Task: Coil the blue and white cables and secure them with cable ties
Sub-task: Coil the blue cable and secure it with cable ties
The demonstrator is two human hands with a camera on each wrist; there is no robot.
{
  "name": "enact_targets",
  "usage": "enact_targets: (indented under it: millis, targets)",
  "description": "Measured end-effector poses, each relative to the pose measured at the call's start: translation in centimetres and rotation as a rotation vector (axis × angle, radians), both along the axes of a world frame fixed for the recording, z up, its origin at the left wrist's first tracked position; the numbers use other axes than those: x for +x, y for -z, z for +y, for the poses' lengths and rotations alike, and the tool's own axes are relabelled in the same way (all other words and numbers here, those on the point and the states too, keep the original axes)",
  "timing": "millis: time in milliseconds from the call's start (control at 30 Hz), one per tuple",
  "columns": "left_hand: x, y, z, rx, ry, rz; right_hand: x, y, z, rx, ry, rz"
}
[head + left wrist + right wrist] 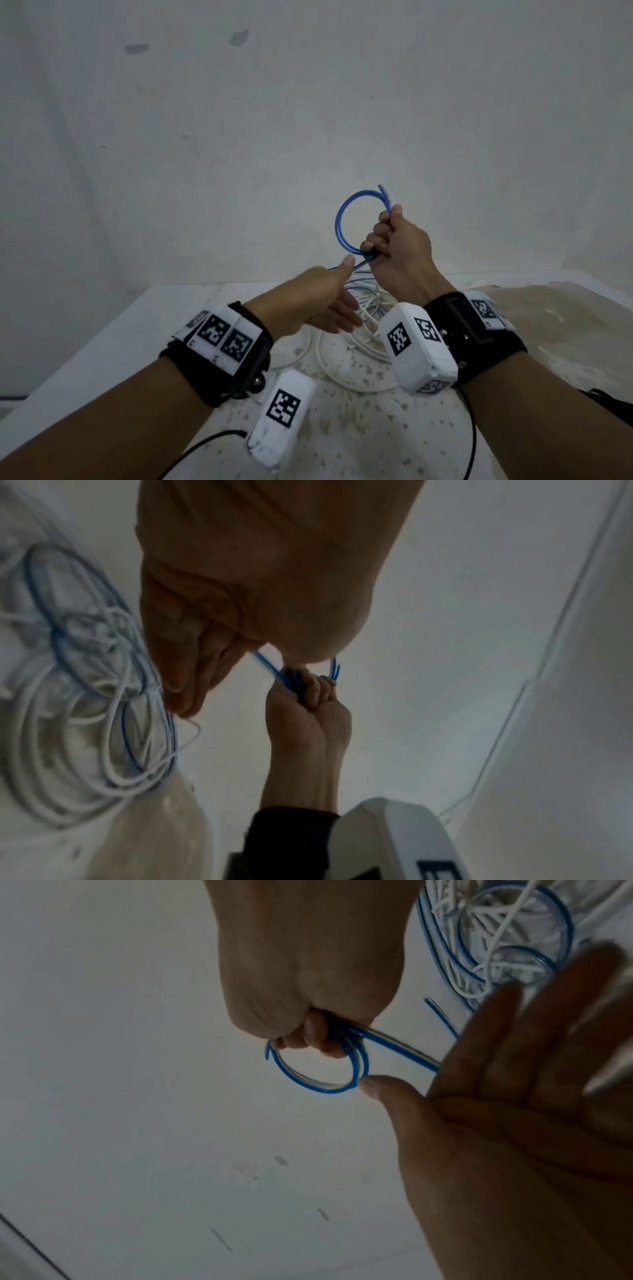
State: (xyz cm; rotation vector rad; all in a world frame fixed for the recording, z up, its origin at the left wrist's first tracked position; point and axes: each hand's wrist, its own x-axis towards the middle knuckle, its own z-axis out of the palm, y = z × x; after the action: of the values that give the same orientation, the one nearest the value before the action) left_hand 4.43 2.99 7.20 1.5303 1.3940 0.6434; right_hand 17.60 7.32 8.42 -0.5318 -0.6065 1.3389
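- Nearest the head camera sit the two wrist-worn camera units, white boxes with black-and-white markers, strapped on black bands; thin black leads trail from them over the worktop, a pale, speckled surface set against a plain wall.
- The left hand reaches in with fingers straight and apart. The right-wrist view shows its palm open, while the blue cable passes across its fingers; the thumb tip lies just beside the small loop. It clamps nothing, as far as I can tell.
- Between and below the hands, the white cable lies loose on the worktop in untidy loops, tangled with the slack remainder of the blue cable.
- The right hand is raised above the worktop, its grip closed in a fist on the blue cable where the turns cross. A small ring of about two turns stands up from the fist, and a short free end pokes out above the knuckles.
- Progress, as I judge it: coiling of the blue cable has only begun, with most of its length unwound in the heap. The white cable is untouched. No cable ties are visible in any view, so both fastenings remain to be done.
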Motion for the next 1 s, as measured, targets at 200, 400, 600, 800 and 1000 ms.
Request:
enact_targets:
  millis: [200, 400, 600, 800, 1000]
  targets:
    - [0.6, 0.1, 2.5, 0.118, -0.399, -0.739, -1.0, 0.7, -0.8, -0.015, -0.037, 0.032]
    - [0.6, -0.3, 2.4, 0.338, -0.392, -0.683, -1.4, 1.2, -0.9, -0.022, -0.050, -0.032]
    - [-0.3, -0.3, 2.9, 0.619, -0.362, -0.443, -1.5, 2.0, -1.2, -0.026, -0.149, -0.173]
    - [-2.2, -1.4, 3.5, 0.676, -0.129, -0.253, -0.8, 2.6, -1.4, -0.036, -0.262, -0.234]
    - [-3.4, -2.5, 3.5, 0.629, 0.008, -0.195, -0.8, 2.2, -1.7, -0.034, -0.325, -0.398]
